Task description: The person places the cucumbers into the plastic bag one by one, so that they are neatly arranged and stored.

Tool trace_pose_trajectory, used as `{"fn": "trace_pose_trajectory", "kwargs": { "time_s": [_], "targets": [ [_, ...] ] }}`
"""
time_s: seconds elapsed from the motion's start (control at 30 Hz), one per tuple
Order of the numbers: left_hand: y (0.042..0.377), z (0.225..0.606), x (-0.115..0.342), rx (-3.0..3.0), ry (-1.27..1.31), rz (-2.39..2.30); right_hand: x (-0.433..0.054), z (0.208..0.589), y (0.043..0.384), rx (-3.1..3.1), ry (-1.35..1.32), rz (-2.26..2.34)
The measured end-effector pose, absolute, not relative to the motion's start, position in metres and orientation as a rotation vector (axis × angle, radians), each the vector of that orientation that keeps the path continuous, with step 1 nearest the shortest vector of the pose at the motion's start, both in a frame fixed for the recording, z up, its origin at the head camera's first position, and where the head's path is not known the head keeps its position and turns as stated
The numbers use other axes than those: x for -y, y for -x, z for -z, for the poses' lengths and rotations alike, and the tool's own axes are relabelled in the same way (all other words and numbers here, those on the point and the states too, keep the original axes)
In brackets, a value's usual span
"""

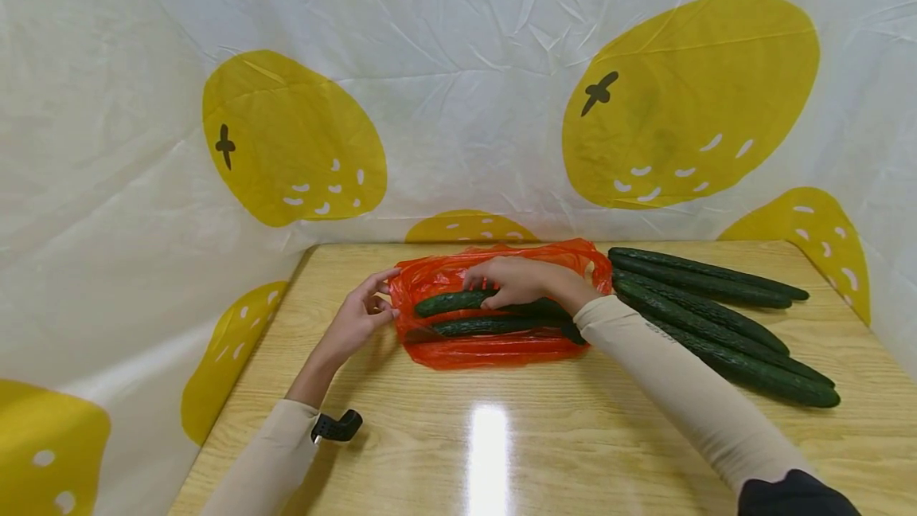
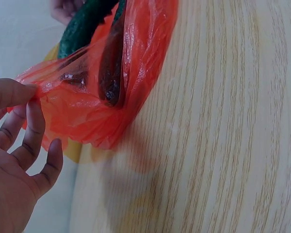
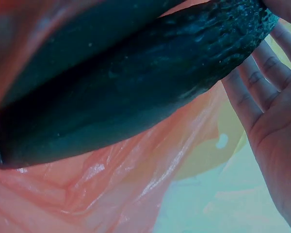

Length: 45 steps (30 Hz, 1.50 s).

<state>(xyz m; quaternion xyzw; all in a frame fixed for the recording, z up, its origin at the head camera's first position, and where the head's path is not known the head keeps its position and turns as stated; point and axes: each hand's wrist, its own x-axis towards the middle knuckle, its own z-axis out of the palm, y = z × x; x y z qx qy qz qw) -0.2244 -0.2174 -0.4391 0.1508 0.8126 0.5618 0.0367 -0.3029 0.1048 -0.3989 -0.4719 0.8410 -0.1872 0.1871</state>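
A thin red plastic bag (image 1: 494,357) lies on its side across the far part of the table, its upper side spread apart. My left hand (image 1: 356,318) is at the bag's left end; in the left wrist view its thumb and fingertips pinch the film (image 2: 48,90). My right hand (image 1: 517,280) reaches over the bag and grips a long dark green cucumber (image 1: 446,304), thumb on one side and fingers on the other. Nearer to me, another cucumber (image 1: 494,327) lies inside the bag beside it. The right wrist view shows the held cucumber (image 3: 136,82) close up against red film.
Several more cucumbers (image 1: 716,341) fan out on the wooden table (image 1: 401,452) right of the bag, partly behind my right forearm. A white cloth (image 1: 473,134) printed with yellow fruit hangs behind the table and along its sides. A black strap (image 1: 337,426) sits at my left wrist.
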Motion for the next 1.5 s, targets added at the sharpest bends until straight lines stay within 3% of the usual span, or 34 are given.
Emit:
{"fn": "trace_pose_trajectory", "kwargs": {
  "time_s": [1.5],
  "targets": [
    [0.224,0.442,0.217,-2.494,-0.495,-1.729,-0.099,0.413,0.306,-2.35,1.245,0.382]
  ]
}}
